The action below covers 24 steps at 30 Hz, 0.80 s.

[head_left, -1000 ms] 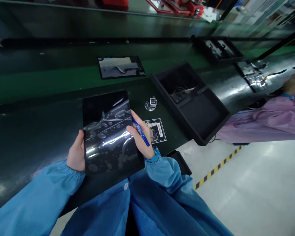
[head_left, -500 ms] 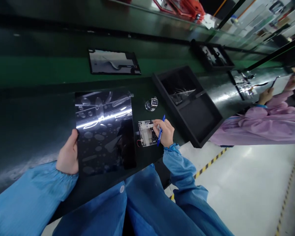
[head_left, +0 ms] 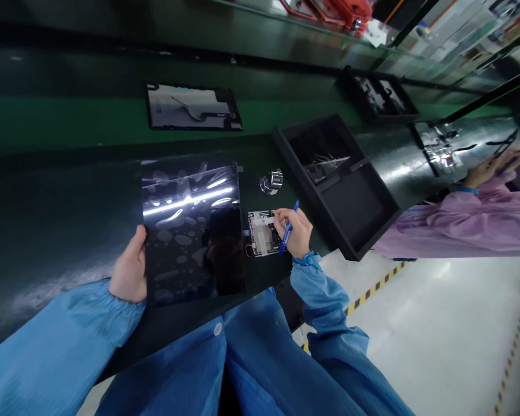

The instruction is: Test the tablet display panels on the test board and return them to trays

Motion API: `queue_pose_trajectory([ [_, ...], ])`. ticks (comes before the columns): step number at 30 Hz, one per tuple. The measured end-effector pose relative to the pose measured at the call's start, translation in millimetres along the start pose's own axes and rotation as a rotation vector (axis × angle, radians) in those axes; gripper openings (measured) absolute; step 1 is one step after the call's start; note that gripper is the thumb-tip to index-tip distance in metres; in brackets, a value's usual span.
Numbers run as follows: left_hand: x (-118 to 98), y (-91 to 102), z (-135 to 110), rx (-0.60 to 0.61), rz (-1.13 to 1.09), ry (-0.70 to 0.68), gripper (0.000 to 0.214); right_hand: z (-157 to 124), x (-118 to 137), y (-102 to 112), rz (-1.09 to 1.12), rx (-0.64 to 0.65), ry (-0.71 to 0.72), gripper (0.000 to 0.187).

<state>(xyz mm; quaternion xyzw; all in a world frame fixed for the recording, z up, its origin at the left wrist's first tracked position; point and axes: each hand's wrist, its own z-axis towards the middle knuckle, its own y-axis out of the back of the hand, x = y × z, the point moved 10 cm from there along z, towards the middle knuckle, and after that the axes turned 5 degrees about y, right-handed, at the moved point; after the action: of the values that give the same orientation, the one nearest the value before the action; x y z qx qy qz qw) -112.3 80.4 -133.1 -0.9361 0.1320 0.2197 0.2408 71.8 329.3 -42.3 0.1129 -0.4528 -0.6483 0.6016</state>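
My left hand (head_left: 130, 268) grips the left edge of a glossy black panel (head_left: 190, 228) covered in bubbled film, held flat over the dark bench. My right hand (head_left: 294, 231) holds a blue pen (head_left: 288, 230) between its fingers, and its fingertips pinch a white strip on a small circuit board (head_left: 262, 234) that lies on the bench just right of the panel. A small metal hand counter (head_left: 272, 181) sits just beyond the board.
A black two-compartment tray (head_left: 342, 185) stands to the right. Another panel (head_left: 193, 108) lies on the green belt behind. A person in a pink sleeve (head_left: 459, 222) works at right near more trays (head_left: 377, 95). The floor with yellow-black tape (head_left: 372, 289) is below right.
My right hand left the panel's right edge and moved right to the circuit board, pen still in it. The panel now rests lower and flatter, held by the left hand alone.
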Motion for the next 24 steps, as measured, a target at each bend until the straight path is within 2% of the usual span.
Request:
queue_pose_trajectory([
  [2, 2.1, 0.6, -4.1, -0.047, -0.058, 0.015, 0.056, -0.3, 7.4, 15.5, 0.05, -0.15, -0.081, 0.013],
  [3, 3.4, 0.1, -7.1, -0.07, -0.099, 0.026, 0.055, -0.7, 13.6, 17.8, 0.111, -0.181, -0.129, 0.007],
  [4, 4.9, -1.8, -10.0, -0.078, -0.138, 0.041, 0.053, -0.4, 22.8, 15.1, 0.195, -0.169, -0.164, 0.011],
  [8, 5.5, -9.4, -17.9, -0.054, -0.2, 0.04, 0.052, 1.6, 83.2, -26.2, 0.523, 0.189, -0.154, 0.082],
  [9, 5.2, -10.1, -18.5, -0.043, -0.19, 0.033, 0.053, 0.7, 95.1, -33.7, 0.548, 0.258, -0.145, 0.09],
  [11, 4.5, -10.3, -18.9, -0.024, -0.169, 0.011, 0.054, -0.5, 107.9, -42.0, 0.56, 0.322, -0.144, 0.09],
  [15, 5.3, -10.8, -17.6, 0.006, -0.167, -0.021, 0.056, 1.0, 112.6, -41.5, 0.546, 0.273, -0.148, 0.072],
  [18, 1.5, -7.1, -15.8, -0.026, -0.139, -0.101, 0.055, 0.0, 110.9, -44.3, 0.458, 0.259, -0.175, 0.069],
  [21, -1.1, -5.4, -13.8, -0.037, -0.102, -0.164, 0.054, -0.9, 109.3, -48.8, 0.377, 0.253, -0.194, 0.08],
  [24, -1.4, -7.3, -12.3, -0.001, -0.089, -0.189, 0.053, -0.9, 109.1, -51.1, 0.395, 0.248, -0.197, 0.097],
])
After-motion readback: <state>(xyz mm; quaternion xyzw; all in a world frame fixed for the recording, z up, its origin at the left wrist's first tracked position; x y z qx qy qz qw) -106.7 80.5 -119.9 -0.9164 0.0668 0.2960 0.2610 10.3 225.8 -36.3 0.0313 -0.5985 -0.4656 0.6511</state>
